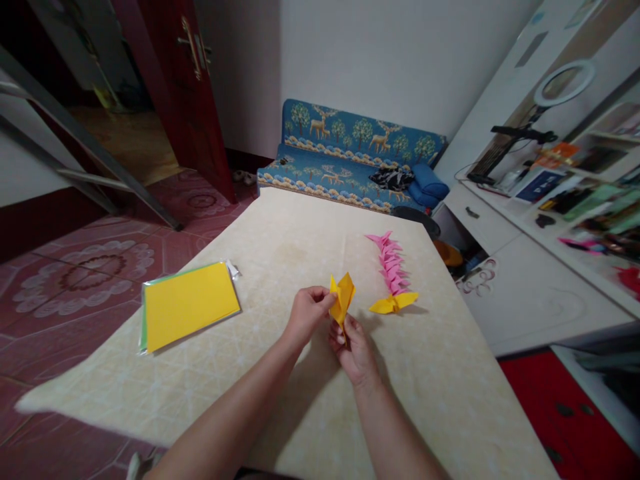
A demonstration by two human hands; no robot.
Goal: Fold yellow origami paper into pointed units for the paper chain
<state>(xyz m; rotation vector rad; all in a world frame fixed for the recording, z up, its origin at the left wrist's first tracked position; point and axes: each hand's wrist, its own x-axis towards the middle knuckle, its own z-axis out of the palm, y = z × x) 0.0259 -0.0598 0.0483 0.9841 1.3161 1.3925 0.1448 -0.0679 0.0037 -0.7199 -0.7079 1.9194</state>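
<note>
A yellow folded paper (343, 298) stands points-up between two bare hands above a cream-covered table (300, 230). The left hand (311, 310), at the paper's 9 o'clock, pinches a flap between thumb and fingers; the right hand (354, 347), at 6 o'clock, closes its fingertips on the narrow lower end. The step in hand appears to be shaping the folds, with the upper points partly spread. The next move seems to call for a steady right-hand hold and a light left-hand pinch, so the flap creases without tearing. At 3 o'clock lies a yellow paper bird (394, 305), wings out; at 2 o'clock, a row of pink paper birds (392, 263). A pack of yellow sheets (193, 307) rests at 9 o'clock, a blue sofa (345, 155) beyond at 12.
</note>
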